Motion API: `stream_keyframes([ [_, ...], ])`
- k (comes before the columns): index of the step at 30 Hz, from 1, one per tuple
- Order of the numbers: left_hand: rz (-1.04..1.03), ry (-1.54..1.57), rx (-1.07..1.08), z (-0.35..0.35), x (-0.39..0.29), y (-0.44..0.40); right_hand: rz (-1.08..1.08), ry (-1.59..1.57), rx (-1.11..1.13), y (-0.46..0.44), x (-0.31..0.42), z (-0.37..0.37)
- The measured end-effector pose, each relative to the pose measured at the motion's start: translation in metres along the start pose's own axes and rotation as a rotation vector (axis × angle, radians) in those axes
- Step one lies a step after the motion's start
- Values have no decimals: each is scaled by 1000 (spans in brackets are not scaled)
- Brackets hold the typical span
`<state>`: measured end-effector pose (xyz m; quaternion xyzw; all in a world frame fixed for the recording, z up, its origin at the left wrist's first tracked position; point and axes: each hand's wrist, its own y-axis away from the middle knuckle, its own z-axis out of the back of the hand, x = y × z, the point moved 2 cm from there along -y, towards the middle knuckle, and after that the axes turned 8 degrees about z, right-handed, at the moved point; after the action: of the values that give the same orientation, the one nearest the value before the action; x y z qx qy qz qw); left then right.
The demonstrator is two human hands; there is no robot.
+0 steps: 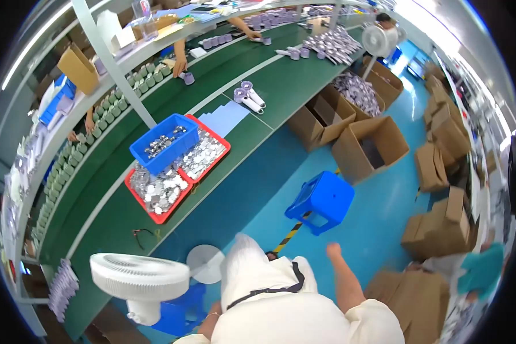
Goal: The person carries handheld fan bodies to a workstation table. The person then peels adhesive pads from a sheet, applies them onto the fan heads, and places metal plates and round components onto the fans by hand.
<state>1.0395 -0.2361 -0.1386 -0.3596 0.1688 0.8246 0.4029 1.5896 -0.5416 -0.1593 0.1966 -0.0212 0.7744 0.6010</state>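
My right hand (333,250) hangs over the blue floor, right of my body and below a blue stool (325,198); its fingers are too small and blurred to make out. At my left side, a bracelet shows on the wrist, and my left hand (217,308) is mostly hidden against the light clothing. A white fan (140,275) stands left of it. On the green bench (235,155), red trays (161,219) hold shiny metal parts, and a blue bin (165,143) of small metal pieces rests on them. Two white-and-lilac handled items (250,98) lie beyond blue sheets (225,119).
Open cardboard boxes (371,146) stand along the bench's right side, and more cartons (441,226) line the far right. Co-workers' hands (179,66) handle lilac parts across the bench. Another person (480,269) in teal is at the lower right. A second fan (376,41) stands far back.
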Motion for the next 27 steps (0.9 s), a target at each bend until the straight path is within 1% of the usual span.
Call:
stream_keyframes([
  [1, 10, 130, -85, -12, -7, -17, 200, -184, -116, -40, 79, 55],
  [2, 19, 255, -174, -23, -12, -34, 76, -405, 158, -118, 84, 28],
  [3, 26, 375, -266, -36, -16, -54, -65, -812, 217, -125, 171, 94],
  [5, 228, 523, -255, -67, 2, -143, 66, -813, 236, -192, 245, 109],
  [6, 318, 590, -238, -65, 15, -205, 75, -813, 246, -218, 270, 97],
  [8, 502, 733, -175, -52, 24, -332, 97, -823, 300, -271, 299, 64],
  [9, 614, 815, -131, -56, 15, -374, 40, -778, 317, -279, 317, 52],
  [10, 743, 897, -83, -63, 1, -393, -26, -722, 343, -278, 326, 41],
  [11, 868, 970, -35, -64, -14, -401, 97, -612, 427, -297, 302, -20],
  [12, 998, 1033, 12, -63, -26, -397, 161, -419, 487, -282, 325, -14],
  [13, 741, 244, 354, -62, -20, -440, 504, -332, 545, -268, 337, -4],
  [14, 790, 291, 239, -7, -110, -496, 861, -250, 590, -259, 353, 4],
  [16, 567, 108, 283, 22, -176, -573, 686, -184, 801, -242, 402, 48],
  [17, 578, 191, 267, 40, -211, -606, 685, -186, 824, -250, 403, 35],
  [18, 589, 277, 240, 50, -238, -633, 715, -119, 975, -257, 398, 19],
  [19, 619, 279, 230, 46, -249, -651, 747, -46, 1130, -268, 385, -3],
  [20, 435, 179, 50, 44, -255, -670, 765, -42, 1161, -281, 370, -30],
  [21, 249, 63, -124, 41, -256, -688, 778, 88, 1119, -296, 353, -63],
  [22, 284, 39, -132, 38, -254, -705, 791, 207, 1075, -311, 345, -92],
  [23, 266, -28, -251, 35, -253, -722, 638, 366, 1169, -332, 349, -99],
  [24, 249, -104, -373, 27, -245, -736, 528, 55, 1083, -342, 321, -110],
  [25, 258, -153, -386, 13, -231, -740, 410, -243, 990, -358, 292, -128],
  [27, 378, -409, -348, 4, -232, -755, 488, -239, 1148, -391, 300, -168],
])
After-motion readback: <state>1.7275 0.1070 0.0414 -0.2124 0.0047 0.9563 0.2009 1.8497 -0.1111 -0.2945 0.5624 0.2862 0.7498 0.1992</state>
